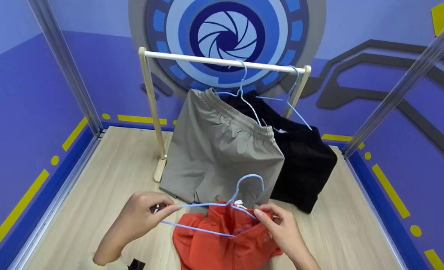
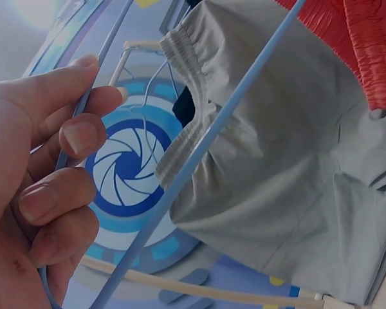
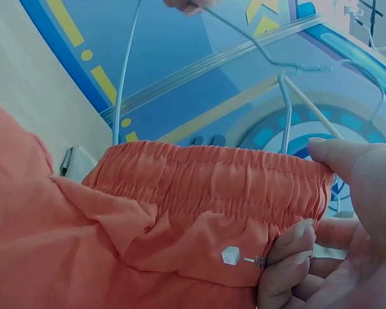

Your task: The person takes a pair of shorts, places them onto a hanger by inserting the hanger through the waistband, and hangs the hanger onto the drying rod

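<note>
My left hand [image 1: 139,213] grips the left end of a light blue hanger [image 1: 207,205], its fingers curled round the wire in the left wrist view. Orange-red shorts [image 1: 210,249] with an elastic waistband [image 3: 206,177] hang at the hanger's right side. Between thumb and fingers, my right hand [image 1: 287,228] pinches the waistband's right end. The hanger's right part passes inside the waistband, where its tip is hidden. On the left, the hanger's wire is bare of cloth. A small white logo [image 3: 231,256] shows on the shorts in the right wrist view.
Behind my hands stands a wooden rack [image 1: 152,101] with a white rail [image 1: 192,58]. Grey trousers [image 1: 222,157] and a black garment [image 1: 304,161] hang there on blue hangers. Blue-purple panels [image 1: 23,101] and metal posts [image 1: 66,63] enclose the wooden tabletop [image 1: 113,165].
</note>
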Tool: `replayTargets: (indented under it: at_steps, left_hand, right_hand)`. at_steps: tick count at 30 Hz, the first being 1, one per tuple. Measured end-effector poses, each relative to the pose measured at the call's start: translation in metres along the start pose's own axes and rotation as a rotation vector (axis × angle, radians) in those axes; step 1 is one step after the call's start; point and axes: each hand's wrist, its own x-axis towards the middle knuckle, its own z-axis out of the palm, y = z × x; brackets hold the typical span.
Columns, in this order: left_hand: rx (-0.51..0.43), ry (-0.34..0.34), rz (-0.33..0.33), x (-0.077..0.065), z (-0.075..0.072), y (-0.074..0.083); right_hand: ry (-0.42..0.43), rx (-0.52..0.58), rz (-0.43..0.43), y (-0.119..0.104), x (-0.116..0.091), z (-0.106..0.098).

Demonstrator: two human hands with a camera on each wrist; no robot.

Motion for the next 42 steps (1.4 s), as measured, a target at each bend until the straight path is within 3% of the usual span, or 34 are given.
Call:
replayTargets:
  at_steps: [4,16,24,29,33,38,42]
  left_hand:
    - [-0.029,-0.014,-0.001,0.001,0.006,0.004]
    - [-0.023,-0.053,0.016,0.005,0.019,0.008]
    - [-0.010,-0.032,0.060,0.006,0.025,0.009]
    - [0.011,0.001,0.092,0.006,0.029,0.007]
    - [0.021,0.002,0.072,0.006,0.029,0.008]
    - [0.015,-0.005,0.044,0.007,0.028,0.008]
    - [-0.024,-0.005,0.061,0.008,0.029,0.008]
  right_hand:
    - [-0.012,0.026,-0.034,0.009,0.002,0.002]
    - [-0.090,0.079,-0.158,0.000,-0.004,0.005]
    - [-0.093,0.119,-0.078,-0.008,-0.008,0.006]
    - [-0.094,0.008,-0.151,-0.008,-0.008,0.004]
    - [-0.109,-0.119,-0.299,-0.002,-0.009,0.003]
    - [-0.121,-0.225,-0.393,0.002,-0.010,0.001]
    - [-0.047,-0.339,-0.457,0.002,-0.010,0.001]
